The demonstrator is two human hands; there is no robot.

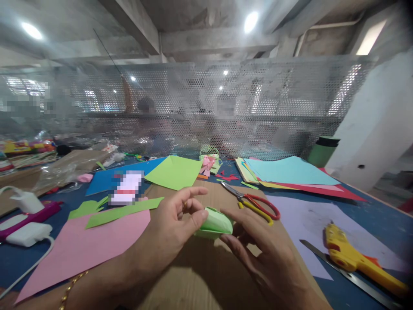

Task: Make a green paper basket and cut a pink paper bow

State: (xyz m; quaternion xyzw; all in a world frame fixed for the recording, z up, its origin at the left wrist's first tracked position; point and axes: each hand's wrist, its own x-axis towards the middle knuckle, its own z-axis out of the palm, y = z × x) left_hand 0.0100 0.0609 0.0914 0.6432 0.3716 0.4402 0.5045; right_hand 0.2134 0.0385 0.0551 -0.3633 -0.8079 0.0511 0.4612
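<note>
Our left hand point(176, 220) clamps one end of a folded green paper point(215, 224) over brown cardboard point(190, 280); our right hand point(264, 241) clamps the other. We judge it light and crushable, best held by its creased edges.

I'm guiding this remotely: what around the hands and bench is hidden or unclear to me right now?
- Head view: the underside of the green folded paper faces away; the left hand and right hand cover parts of its ends.
- Head view: the metal blade is cut off at the bottom edge.
- Head view: print on the white item is lost to pixelation.
- Head view: the perforated screen blurs whatever lies behind it.
</note>
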